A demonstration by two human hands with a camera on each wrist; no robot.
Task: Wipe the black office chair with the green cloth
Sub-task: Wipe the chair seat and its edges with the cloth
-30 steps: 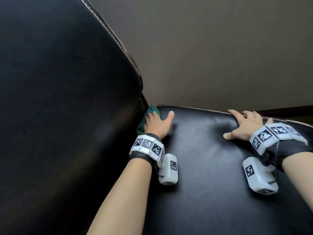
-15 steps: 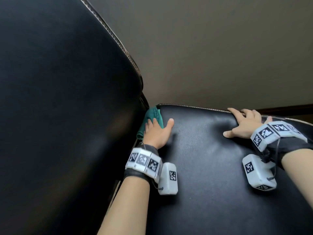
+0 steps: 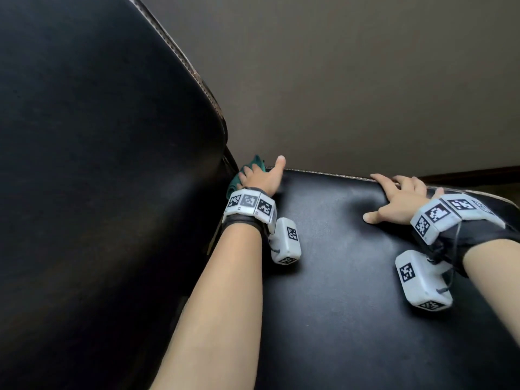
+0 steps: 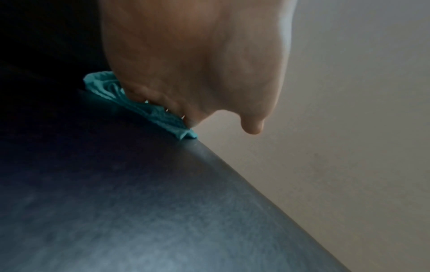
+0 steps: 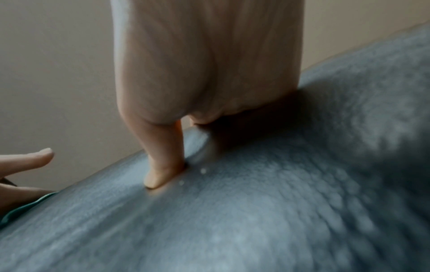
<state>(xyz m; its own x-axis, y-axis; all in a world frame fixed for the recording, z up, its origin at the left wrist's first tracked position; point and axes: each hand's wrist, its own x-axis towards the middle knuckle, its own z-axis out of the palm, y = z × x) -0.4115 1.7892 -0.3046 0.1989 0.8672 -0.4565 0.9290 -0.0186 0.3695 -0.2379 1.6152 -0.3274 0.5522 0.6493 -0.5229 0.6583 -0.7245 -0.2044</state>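
The black office chair fills the head view, its backrest on the left and its seat on the right. A green cloth lies bunched at the seat's far left corner, beside the backrest. My left hand presses flat on the cloth with the thumb stretched out past the seat's far edge. My right hand rests spread on the seat near its far edge, fingertips over the stitched rim and thumb pressing the leather. It holds nothing.
A plain beige wall stands right behind the seat's far edge. A dark baseboard strip shows at the far right. The backrest rises steeply close on the left of my left arm.
My left hand pulled the cloth a little toward me, then pushed it away to the seat's far edge. The right hand stayed in place.
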